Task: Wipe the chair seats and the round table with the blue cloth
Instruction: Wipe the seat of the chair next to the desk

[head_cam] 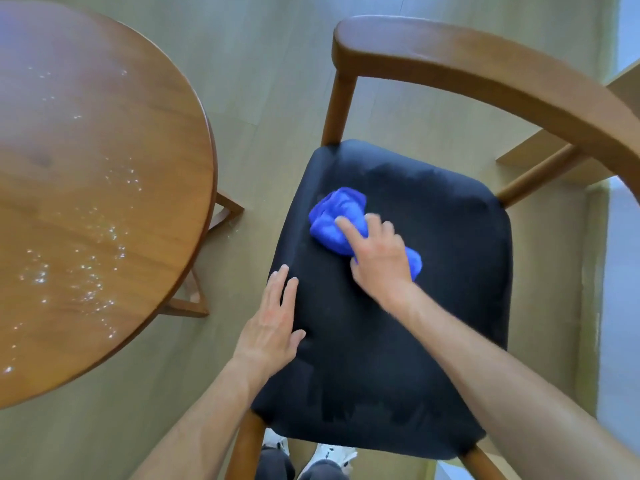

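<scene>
- White shoes (334, 453) and dark trouser legs (273, 467) at the bottom edge, just behind the front rail of the chair, on the pale wood-look floor (277, 84).
- Bare forearms reaching up from the lower corners over the seat.
- Left hand (273, 327) laid flat on the left edge of the black seat cushion (415, 358), fingers straight and slightly spread, holding nothing.
- Right hand (379, 256) pressed down on the blue cloth (334, 220), index finger stretched forward across it, other fingers curled round the bunched fabric.
- Blue cloth crumpled into a wad, lying on the upper-middle part of the seat cushion, partly hidden under the right hand, with a small end poking out to the right of the wrist.
- Darker, damp-looking patches on the cushion fabric near the front edge and toward the back.
- Wooden chair frame (485, 71) with a curved backrest arching over the far right side, legs at the corners of the seat.
- Round table (86, 202) to the left of the chair, apart from it, brown wooden top speckled with shiny droplets, angled legs showing beneath its right rim.
- Pale shelf or ledge (623, 88) at the far right, behind the backrest.
</scene>
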Demonstrator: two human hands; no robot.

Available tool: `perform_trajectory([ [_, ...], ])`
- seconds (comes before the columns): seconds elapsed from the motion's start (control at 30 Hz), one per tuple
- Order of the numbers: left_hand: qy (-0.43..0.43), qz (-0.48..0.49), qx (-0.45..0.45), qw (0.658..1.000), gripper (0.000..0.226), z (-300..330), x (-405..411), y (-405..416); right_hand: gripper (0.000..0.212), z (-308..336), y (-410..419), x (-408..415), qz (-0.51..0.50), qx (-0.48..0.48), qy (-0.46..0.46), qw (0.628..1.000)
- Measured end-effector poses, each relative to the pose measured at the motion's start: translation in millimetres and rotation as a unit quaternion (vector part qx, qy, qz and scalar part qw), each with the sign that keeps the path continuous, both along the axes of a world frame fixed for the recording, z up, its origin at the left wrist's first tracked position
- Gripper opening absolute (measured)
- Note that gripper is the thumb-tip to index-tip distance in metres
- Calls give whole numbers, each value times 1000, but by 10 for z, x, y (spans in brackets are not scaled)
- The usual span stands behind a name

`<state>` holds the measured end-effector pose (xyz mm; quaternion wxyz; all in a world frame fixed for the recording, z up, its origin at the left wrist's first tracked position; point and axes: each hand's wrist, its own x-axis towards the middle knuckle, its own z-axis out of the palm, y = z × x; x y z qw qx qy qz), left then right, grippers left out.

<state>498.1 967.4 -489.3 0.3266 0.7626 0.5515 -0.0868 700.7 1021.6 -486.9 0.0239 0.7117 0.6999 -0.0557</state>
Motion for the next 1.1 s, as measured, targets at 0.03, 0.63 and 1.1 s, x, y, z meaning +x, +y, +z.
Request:
perform_trajectory([
  [0.03, 6, 14, -5, 1000, 88, 5, 1, 5, 66, 20, -170, -83, 25, 15, 19, 999],
  [0.63, 96, -75, 31, 992, 85, -132, -142, -92, 65, 22, 649, 612, -151, -28, -10, 988],
  [1.1, -111, -86, 221, 965, 67, 323, 474, 494, 55, 261, -493, 506, 22, -35, 222, 974],
])
